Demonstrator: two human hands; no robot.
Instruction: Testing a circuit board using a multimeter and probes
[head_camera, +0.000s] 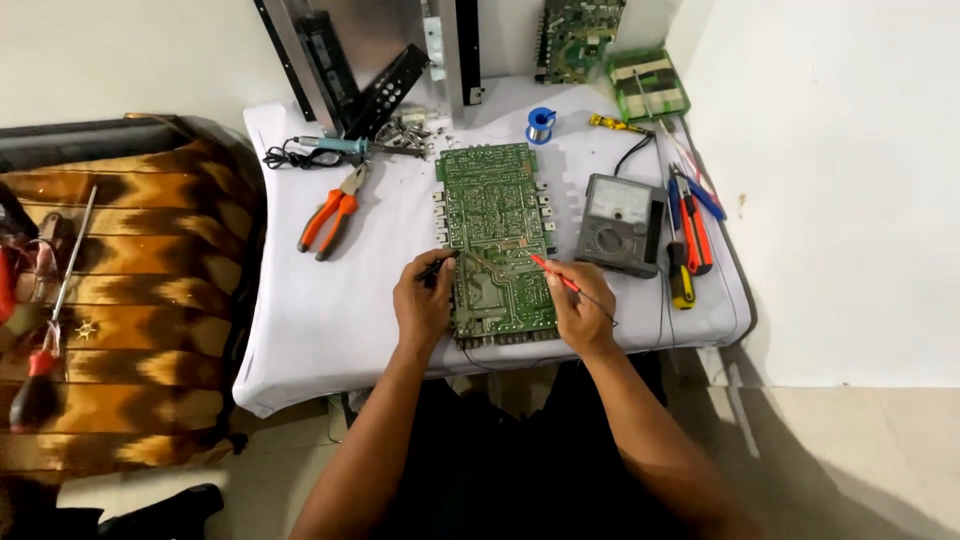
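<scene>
Closed pencil-fashion: left hand around a black probe, right hand around a red probe, both tips down on the green circuit board. Board flat at centre of the white-covered table, solder side up. Probably light, stiff, fragile at the joints; best taken by the bare edges. At three o'clock, a grey analogue meter; further right, screwdrivers. At nine o'clock, orange pliers; at eleven, a soldering iron.
</scene>
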